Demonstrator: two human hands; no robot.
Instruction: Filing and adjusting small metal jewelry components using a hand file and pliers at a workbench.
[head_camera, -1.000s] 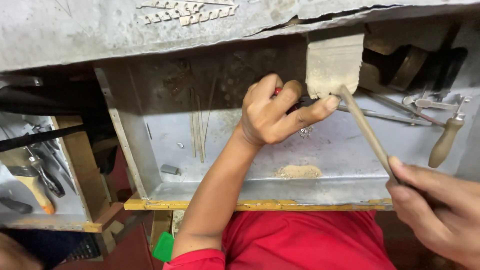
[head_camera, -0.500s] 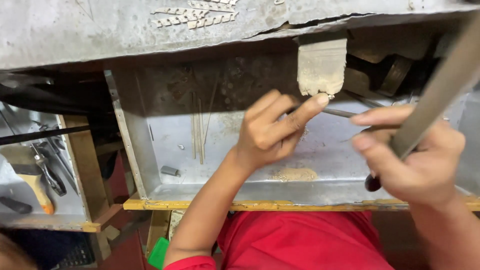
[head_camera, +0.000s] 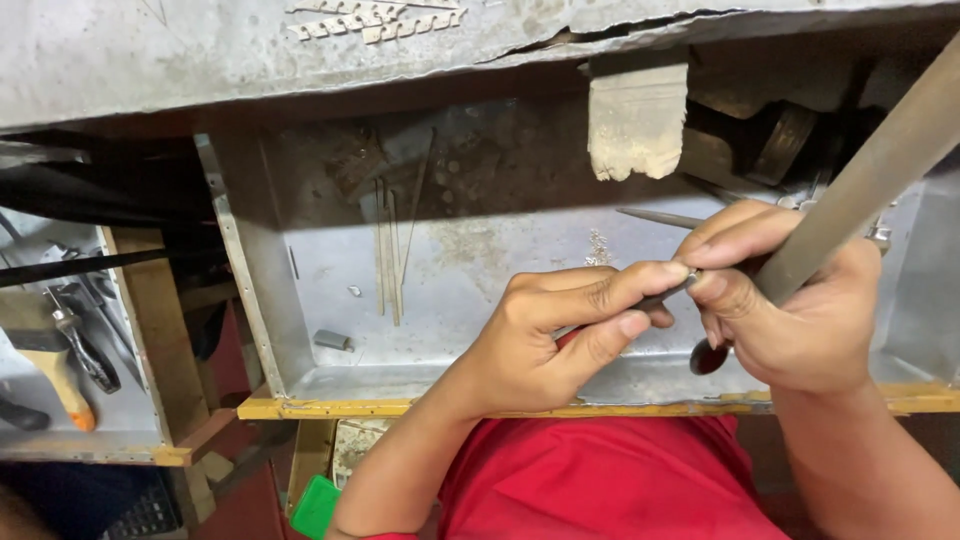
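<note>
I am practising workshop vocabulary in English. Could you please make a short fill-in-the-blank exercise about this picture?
1. The right hand holds a long metal ____ that slants toward the upper right.
2. The left hand pinches a small piece between its thumb and ____ finger.
3. Both hands work above a metal ____ with a yellow front edge.
4. The person wears a ____ shirt.

Missing words: file; index; tray; red

Small metal piece (head_camera: 668, 292): thin, dark grey, pinched between the fingertips of both hands; its shape is mostly hidden, possibly a short rod.

File (head_camera: 868, 170): long, grey, flat-sided bar, slanting up and rightward from the right hand, dark rounded handle end below the palm.
</note>
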